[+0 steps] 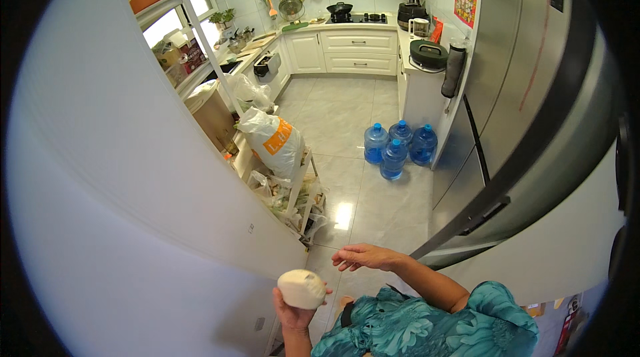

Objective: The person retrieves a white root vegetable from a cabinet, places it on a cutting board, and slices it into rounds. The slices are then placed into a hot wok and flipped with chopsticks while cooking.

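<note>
Near the bottom of the head view, my left hand (pixel 295 313) is closed around a pale, cream-coloured rounded piece of food (pixel 301 289), perhaps a peeled vegetable or root; its exact kind is unclear. The piece has a flattish face and a small dark mark near its top. My right hand (pixel 361 257) is held out over the tiled floor, to the right of and a little beyond the piece. Its fingers are slightly bent and apart, touching nothing.
A shelf rack at the left carries a white and orange plastic bag (pixel 275 142) and other bags. Blue water bottles (pixel 393 159) stand on the floor beside the steel refrigerator (pixel 492 82). Beyond are white cabinets (pixel 357 47), a gas hob (pixel 356 19) and a black wok (pixel 339 8).
</note>
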A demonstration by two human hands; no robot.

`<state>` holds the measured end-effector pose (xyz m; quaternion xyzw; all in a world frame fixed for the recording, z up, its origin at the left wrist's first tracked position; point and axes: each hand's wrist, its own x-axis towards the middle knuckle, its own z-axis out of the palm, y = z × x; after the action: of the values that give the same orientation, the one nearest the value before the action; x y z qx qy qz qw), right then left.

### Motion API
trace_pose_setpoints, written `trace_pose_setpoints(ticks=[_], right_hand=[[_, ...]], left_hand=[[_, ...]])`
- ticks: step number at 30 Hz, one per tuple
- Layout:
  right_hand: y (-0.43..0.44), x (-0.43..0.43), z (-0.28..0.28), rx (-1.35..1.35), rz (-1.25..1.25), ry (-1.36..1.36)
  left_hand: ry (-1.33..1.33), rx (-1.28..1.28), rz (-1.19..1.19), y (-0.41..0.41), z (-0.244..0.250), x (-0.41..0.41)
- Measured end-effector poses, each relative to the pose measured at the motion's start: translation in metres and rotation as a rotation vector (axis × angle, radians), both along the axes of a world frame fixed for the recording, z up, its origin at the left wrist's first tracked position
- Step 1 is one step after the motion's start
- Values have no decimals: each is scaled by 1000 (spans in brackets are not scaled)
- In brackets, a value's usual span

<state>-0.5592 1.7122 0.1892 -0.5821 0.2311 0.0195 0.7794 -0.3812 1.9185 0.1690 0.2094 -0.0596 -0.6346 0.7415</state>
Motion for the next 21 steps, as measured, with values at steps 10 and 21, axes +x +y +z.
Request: trace_pose_setpoints(ticks=[10,21], right_hand=[[-129,52,31,-121,-14,-128],[-371,64,31,-105,-276,-158]], left_hand=[[30,117,-250,-173,0,57],[33,28,-452,-434,9,81]])
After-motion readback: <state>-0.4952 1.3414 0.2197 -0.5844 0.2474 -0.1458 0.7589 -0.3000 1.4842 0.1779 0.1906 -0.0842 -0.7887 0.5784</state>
